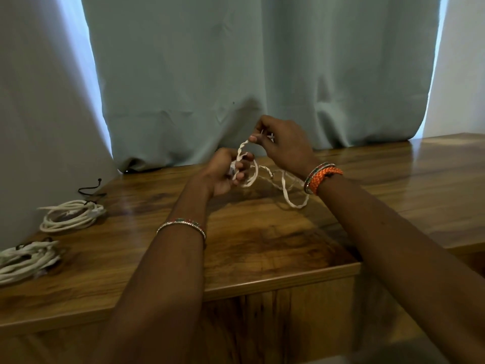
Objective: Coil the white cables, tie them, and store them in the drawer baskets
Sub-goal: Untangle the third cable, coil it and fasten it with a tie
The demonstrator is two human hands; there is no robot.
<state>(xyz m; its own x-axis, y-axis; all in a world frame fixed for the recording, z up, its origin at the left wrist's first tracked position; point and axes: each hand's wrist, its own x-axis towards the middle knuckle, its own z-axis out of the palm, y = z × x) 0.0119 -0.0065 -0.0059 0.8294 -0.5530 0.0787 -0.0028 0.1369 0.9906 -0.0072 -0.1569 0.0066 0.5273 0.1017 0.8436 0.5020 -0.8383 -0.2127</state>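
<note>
I see no basket or drawer in view. Both hands are raised above the wooden desk (262, 248), close together. The left hand (223, 174) curls its fingers around loops of a white twisted cable (242, 149); the right hand (282, 143), higher, pinches the cable's upper end. Slack trails onto the desk under the right wrist. Two coiled white bundles, the nearer (26, 258) and the farther (72, 215), lie well apart at far left.

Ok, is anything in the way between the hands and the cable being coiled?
No. Both hands already hold the cable: the left hand grips its loops, the right hand pinches a twisted strand above. The loose tail trails on the table. No drawer baskets are in view.
</note>
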